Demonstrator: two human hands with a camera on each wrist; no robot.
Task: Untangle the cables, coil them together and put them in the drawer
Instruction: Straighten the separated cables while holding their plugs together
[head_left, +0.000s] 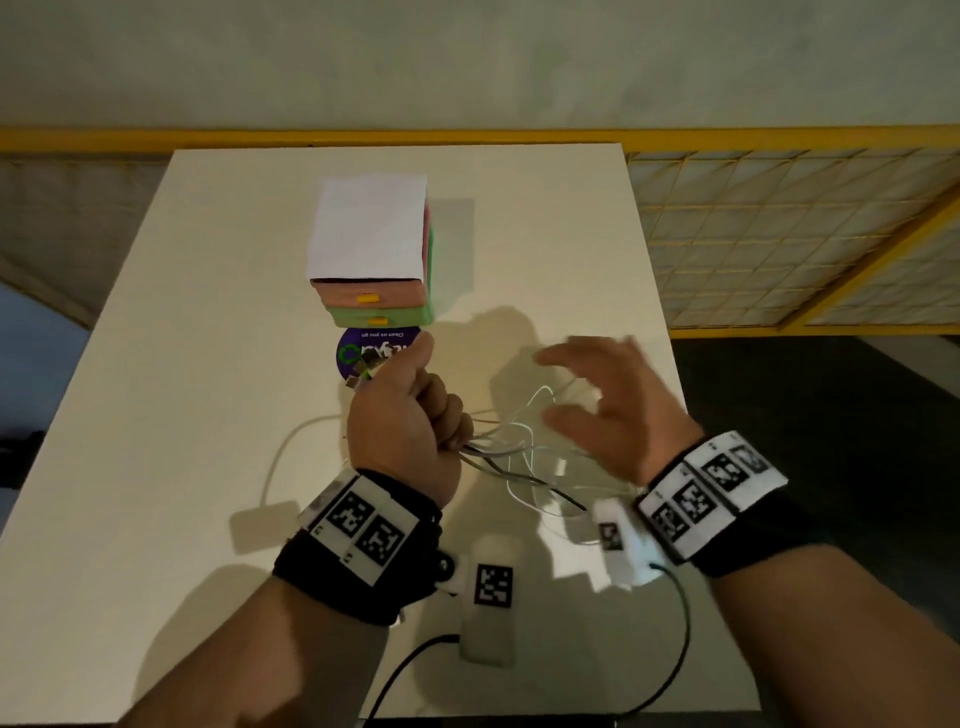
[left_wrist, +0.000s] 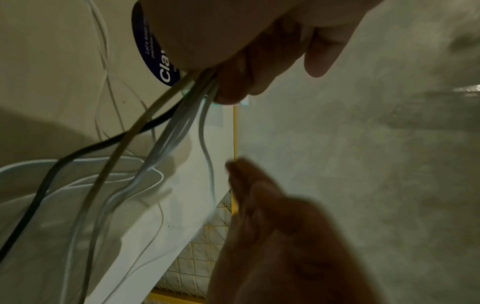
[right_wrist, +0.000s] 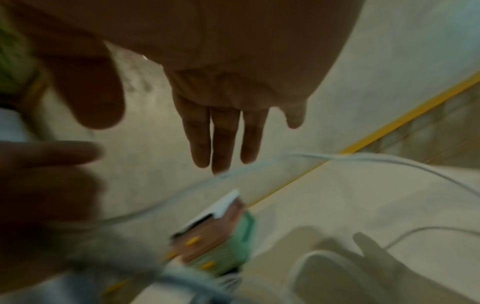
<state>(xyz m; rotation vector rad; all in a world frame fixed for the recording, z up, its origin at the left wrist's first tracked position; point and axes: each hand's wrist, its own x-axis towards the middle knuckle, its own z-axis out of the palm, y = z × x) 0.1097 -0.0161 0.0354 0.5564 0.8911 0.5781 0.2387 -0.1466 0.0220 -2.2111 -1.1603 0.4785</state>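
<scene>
My left hand is raised above the white table and grips a bunch of cables in its fist; their metal plugs stick out past the thumb. In the left wrist view the cables, white, grey, tan and black, hang down from the fist in loose loops. My right hand hovers over the loops with fingers spread, holding nothing; its straight fingers show in the right wrist view. The small drawer unit, with pink and green drawers and yellow handles, stands shut behind the left hand.
A round purple sticker lies on the table before the drawer unit. One white cable trails left to a flat white block. A yellow-framed grid panel stands right of the table. Black wrist-camera leads cross the near edge.
</scene>
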